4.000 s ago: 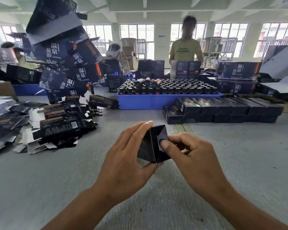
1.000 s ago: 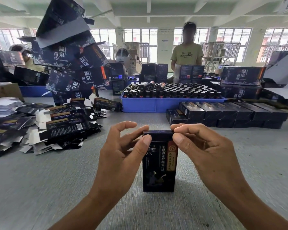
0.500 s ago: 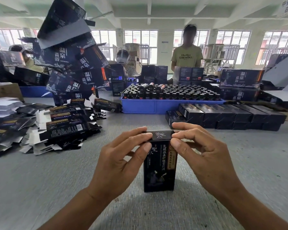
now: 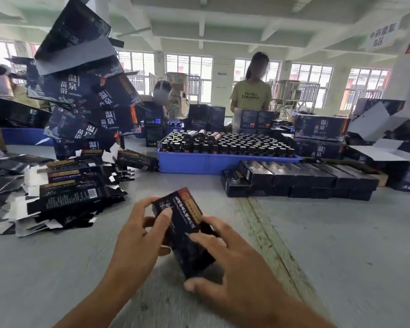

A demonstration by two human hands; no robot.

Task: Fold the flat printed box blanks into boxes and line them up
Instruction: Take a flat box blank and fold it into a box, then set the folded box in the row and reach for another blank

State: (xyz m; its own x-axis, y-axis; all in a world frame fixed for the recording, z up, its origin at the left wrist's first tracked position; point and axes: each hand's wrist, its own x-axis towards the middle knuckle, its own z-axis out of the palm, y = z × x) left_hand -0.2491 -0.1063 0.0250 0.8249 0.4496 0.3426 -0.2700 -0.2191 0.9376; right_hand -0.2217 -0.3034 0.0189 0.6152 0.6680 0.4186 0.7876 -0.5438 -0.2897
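Note:
A folded dark printed box [image 4: 182, 223] with gold lettering lies tilted between both hands, its top end pointing away and to the left. My left hand [image 4: 140, 242] grips its left side, thumb on the printed face. My right hand [image 4: 225, 261] holds the lower right part, fingers over the face and thumb under the near end. A heap of flat box blanks [image 4: 64, 190] lies on the grey table [image 4: 341, 256] to the left. A row of finished boxes [image 4: 298, 181] lies side by side at the right, in front of the blue tray.
A blue tray [image 4: 223, 162] full of small dark bottles stands behind the row. Large dark cartons [image 4: 85, 98] are stacked high at the back left, more at the right [image 4: 320, 129]. A person in a yellow shirt [image 4: 251, 93] stands across the table.
The box stood upright on the table with both hands pressing its top flap shut. Now it is tipped over, tilted leftward and held in both hands lower in view.

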